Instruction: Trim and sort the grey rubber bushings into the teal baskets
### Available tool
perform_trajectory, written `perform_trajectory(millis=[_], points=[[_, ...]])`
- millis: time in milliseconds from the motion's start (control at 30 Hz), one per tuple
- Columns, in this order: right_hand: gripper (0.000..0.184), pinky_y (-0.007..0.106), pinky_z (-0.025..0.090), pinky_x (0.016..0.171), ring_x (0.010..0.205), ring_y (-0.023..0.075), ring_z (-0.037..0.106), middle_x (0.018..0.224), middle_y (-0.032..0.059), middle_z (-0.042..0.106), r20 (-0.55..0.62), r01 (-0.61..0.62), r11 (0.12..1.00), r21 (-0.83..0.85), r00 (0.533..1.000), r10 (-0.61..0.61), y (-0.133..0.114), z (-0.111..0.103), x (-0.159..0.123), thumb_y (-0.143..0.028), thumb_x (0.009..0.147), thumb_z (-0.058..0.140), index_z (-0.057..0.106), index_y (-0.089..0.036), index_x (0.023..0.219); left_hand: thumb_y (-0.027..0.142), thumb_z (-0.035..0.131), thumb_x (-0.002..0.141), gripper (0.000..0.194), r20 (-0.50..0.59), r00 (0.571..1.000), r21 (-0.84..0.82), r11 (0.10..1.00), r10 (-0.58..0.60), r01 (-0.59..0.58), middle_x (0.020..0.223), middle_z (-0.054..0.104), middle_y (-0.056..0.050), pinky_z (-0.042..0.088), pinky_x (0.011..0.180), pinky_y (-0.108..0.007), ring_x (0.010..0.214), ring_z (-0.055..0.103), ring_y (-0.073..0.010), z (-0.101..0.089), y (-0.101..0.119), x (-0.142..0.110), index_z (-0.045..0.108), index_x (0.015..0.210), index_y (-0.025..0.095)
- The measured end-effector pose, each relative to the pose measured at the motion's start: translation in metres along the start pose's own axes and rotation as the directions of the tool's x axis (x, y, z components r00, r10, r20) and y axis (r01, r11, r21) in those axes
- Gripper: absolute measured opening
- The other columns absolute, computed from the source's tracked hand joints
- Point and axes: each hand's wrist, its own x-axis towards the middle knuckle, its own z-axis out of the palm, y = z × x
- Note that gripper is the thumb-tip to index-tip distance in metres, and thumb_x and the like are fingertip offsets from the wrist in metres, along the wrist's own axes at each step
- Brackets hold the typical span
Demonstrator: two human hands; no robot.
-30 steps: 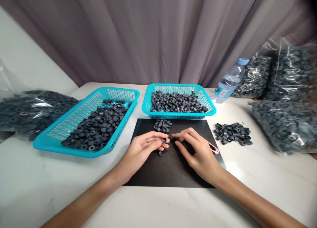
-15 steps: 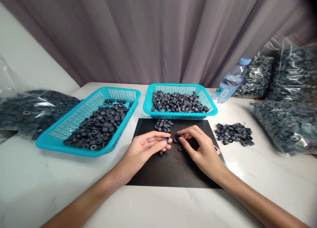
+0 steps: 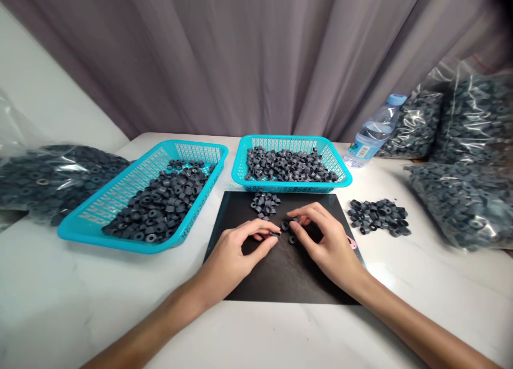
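Over the black mat point(image 3: 260, 281), my left hand point(image 3: 236, 254) is closed, pinching a small dark grey ring-shaped piece point(image 3: 275, 233) between thumb and fingertips. Close by on the right, my right hand point(image 3: 323, 235) is curled, with thumb and index finger at another dark ring point(image 3: 295, 220) that they partly hide. Two loose rings lie on the mat by its fingertips, an upper ring point(image 3: 285, 226) and a lower ring point(image 3: 292, 240). Just beyond both hands sits a small pile of the same rings point(image 3: 265, 204) on the mat.
Two turquoise baskets hold many rings: a left basket point(image 3: 86, 238) and a back basket point(image 3: 296, 186). A loose pile point(image 3: 379, 216) lies right of the mat, near a pink item point(image 3: 352, 242). Filled plastic bags point(image 3: 460, 198) and a water bottle point(image 3: 372, 133) stand right; another bag point(image 3: 52, 179) lies left.
My left hand has turned palm-down and shifted slightly right and down, its fingers now in a pinch. The ring that lay beneath its fingertips no longer shows. My right hand has hardly moved.
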Motion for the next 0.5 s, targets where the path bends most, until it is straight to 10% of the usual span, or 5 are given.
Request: perform_trajectory(millis=[333, 500], points=[[0.013, 0.034, 0.055, 0.077, 0.083, 0.0198, 0.063, 0.09, 0.0048, 0.063, -0.007, 0.022, 0.997, 0.067, 1.0, -0.021, -0.002, 0.004, 0.006, -0.017, 0.095, 0.059, 0.069, -0.02, 0.102, 0.029, 0.065, 0.095, 0.011, -0.158, 0.971, 0.094, 0.982, 0.179, -0.166, 0.101, 0.073, 0.001, 0.052, 0.086, -0.028, 0.09, 0.066, -0.016, 0.0, 0.022, 0.007, 0.071, 0.103, 0.025], [0.025, 0.04, 0.054, 0.097, 0.107, 0.0254, 0.065, 0.109, 0.0119, 0.069, -0.04, 0.086, 0.988, 0.127, 0.996, -0.081, 0.005, 0.011, 0.006, -0.009, 0.089, 0.053, 0.066, -0.016, 0.109, 0.024, 0.063, 0.096, 0.01, 0.03, 0.915, 0.276, 0.877, 0.402, -0.394, 0.102, 0.072, -0.001, 0.047, 0.094, -0.033, 0.104, 0.061, -0.0201, 0.025, 0.074, 0.063, 0.071, 0.1, 0.023]])
